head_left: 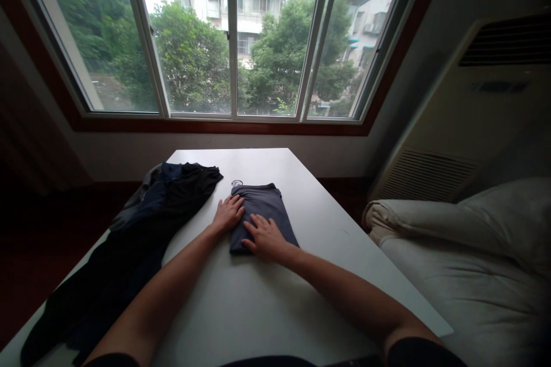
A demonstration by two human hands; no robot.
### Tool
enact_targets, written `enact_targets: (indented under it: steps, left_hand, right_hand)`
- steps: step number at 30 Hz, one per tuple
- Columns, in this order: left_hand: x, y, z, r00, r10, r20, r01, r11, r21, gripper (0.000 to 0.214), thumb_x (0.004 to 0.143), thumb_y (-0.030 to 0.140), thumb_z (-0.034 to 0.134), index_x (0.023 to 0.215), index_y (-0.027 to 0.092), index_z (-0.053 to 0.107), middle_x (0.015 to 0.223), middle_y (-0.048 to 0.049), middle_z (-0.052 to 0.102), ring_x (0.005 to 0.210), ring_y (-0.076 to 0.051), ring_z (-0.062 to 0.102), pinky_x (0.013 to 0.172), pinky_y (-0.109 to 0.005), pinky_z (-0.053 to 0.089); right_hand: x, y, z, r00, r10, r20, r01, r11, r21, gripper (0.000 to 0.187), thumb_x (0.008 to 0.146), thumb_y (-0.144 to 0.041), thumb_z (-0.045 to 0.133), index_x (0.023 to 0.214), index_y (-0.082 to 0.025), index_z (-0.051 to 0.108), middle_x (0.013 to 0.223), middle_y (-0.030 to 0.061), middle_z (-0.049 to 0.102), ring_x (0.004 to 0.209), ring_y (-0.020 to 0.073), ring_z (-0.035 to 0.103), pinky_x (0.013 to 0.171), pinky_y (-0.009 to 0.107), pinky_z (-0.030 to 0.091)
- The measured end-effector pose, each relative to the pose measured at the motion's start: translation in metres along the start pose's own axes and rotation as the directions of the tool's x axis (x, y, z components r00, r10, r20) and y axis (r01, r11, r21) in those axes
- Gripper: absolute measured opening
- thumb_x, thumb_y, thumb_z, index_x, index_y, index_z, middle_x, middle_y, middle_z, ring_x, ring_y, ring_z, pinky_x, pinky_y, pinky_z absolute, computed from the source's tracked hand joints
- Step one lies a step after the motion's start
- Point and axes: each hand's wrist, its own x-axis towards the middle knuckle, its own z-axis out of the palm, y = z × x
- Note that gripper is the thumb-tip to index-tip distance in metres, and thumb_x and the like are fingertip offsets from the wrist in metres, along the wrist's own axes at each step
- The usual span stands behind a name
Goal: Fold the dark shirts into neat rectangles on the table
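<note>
A folded dark grey garment (263, 202), with a thin drawstring loop (236, 183) at its far left corner, lies flat on the white table (258, 309). Resting on its left edge is my left hand (228, 213), fingers stretched out. My right hand (267, 238) lies palm down across the garment's near half, its fingers spread. Neither hand grips the cloth. What kind of garment it is, the fold does not show clearly.
Along the table's left side lies a heap of dark clothes (172, 200), black, navy and grey. A pale sofa (465, 275) stands close on the right, with an air conditioner (465, 109) behind it. Beyond the table is a wide window (232, 69).
</note>
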Motion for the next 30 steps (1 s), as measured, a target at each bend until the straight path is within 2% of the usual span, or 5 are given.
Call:
enact_targets:
  steps: [3,6,18,22,30]
  left_hand:
    - [0.002,-0.006,-0.001,0.988,-0.074,-0.132,0.065,0.995,-0.07,0.045,0.107,0.038,0.044,0.145,0.023,0.062,0.157,-0.01,0.054,0.147,-0.03,0.046,0.125,-0.054,0.03]
    - [0.005,-0.014,-0.003,0.963,-0.131,-0.234,0.093,0.982,-0.167,0.04,0.106,0.033,0.043,0.134,0.019,0.069,0.141,-0.011,0.067,0.135,-0.026,0.057,0.121,-0.043,0.039]
    - [-0.001,-0.008,-0.009,0.971,-0.147,-0.188,0.111,0.975,-0.19,0.035,0.1,0.032,0.051,0.123,0.022,0.076,0.143,-0.0083,0.066,0.135,-0.027,0.056,0.121,-0.044,0.038]
    - [0.0,-0.009,-0.011,0.968,-0.168,-0.187,0.127,0.969,-0.212,0.033,0.099,0.032,0.052,0.119,0.022,0.077,0.142,-0.0072,0.066,0.135,-0.027,0.055,0.121,-0.043,0.039]
    - [0.01,-0.026,-0.051,0.867,-0.297,-0.401,0.245,0.953,-0.176,0.036,0.1,0.027,0.045,0.116,0.022,0.077,0.143,-0.0068,0.065,0.137,-0.027,0.052,0.122,-0.043,0.034]
  right_hand:
    - [-0.002,-0.022,0.012,0.997,-0.079,0.018,0.079,0.997,0.02,0.078,0.102,-0.073,0.037,0.165,-0.027,0.036,0.172,0.0167,0.025,0.159,0.0405,0.02,0.122,0.073,0.013]
    - [0.012,-0.005,0.011,0.998,-0.046,0.035,0.046,0.999,0.005,0.07,0.106,-0.067,0.033,0.166,-0.032,0.031,0.175,0.0117,0.02,0.161,0.0383,0.015,0.122,0.074,0.008]
    - [0.039,0.186,-0.013,0.923,0.365,-0.122,-0.373,0.926,-0.053,0.05,0.109,-0.045,0.04,0.156,-0.033,0.05,0.172,0.009,0.03,0.159,0.0309,0.019,0.124,0.063,0.016]
    - [0.048,0.195,-0.015,0.846,0.505,-0.17,-0.511,0.859,0.005,0.044,0.107,-0.031,0.041,0.147,-0.032,0.059,0.16,0.0131,0.046,0.148,0.0344,0.035,0.118,0.069,0.024]
    - [0.047,0.19,-0.015,0.921,0.349,-0.173,-0.33,0.935,0.127,0.023,0.089,-0.028,0.064,0.111,-0.022,0.066,0.132,0.0094,0.066,0.127,0.0285,0.054,0.12,0.062,0.026]
